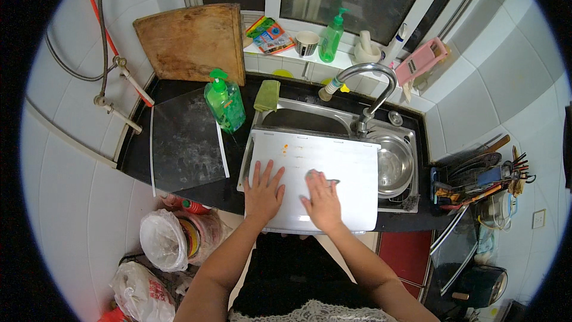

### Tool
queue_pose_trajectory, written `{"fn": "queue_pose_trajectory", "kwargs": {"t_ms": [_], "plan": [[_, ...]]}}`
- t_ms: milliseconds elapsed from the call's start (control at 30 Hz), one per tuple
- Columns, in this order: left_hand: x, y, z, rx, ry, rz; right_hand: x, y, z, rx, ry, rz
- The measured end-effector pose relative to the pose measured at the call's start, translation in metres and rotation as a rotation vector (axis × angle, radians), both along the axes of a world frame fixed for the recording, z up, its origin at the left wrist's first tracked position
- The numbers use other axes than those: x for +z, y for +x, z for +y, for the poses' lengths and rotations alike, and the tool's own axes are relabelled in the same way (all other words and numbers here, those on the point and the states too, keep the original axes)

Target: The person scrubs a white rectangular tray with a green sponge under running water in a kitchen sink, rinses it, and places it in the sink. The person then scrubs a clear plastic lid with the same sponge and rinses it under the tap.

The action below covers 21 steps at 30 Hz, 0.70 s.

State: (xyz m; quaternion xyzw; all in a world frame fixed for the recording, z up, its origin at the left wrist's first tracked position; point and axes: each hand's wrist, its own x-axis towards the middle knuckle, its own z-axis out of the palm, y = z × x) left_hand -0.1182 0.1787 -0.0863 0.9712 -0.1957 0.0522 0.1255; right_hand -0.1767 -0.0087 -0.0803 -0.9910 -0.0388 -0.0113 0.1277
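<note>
A white rectangular panel [348,205] lies across the front of the stainless steel sink [393,203]. Orange specks and faint brown marks dot its upper part. My left hand [263,192] rests flat on the panel's left side, fingers spread, holding nothing. To its right, my right hand [322,194] presses down on a small greyish-green pad [333,181], perhaps a scouring pad. Most of that pad is hidden beneath the fingers. Behind the panel, the curved chrome faucet [380,69] stands over the sink.
A metal bowl [395,165] sits in the sink's right side. Left of the sink are a green pump bottle [225,105], a folded green cloth [267,95] and a leaning wooden cutting board [192,44]. A utensil rack [478,174] stands right. A bag-lined bin [163,241] is below left.
</note>
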Motion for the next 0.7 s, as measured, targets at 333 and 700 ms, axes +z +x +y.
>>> {"fn": "queue_pose_trajectory", "kwargs": {"t_ms": [333,700], "plan": [[-0.012,-0.001,-0.011,-0.089,-0.009,-0.105,-0.007,-0.018,-0.068,-0.267,0.015,-0.157],[-0.004,-0.001,-0.094,-0.358,-0.168,-0.017,-0.001,-0.033,-0.067,-0.206,0.016,-0.141]]}}
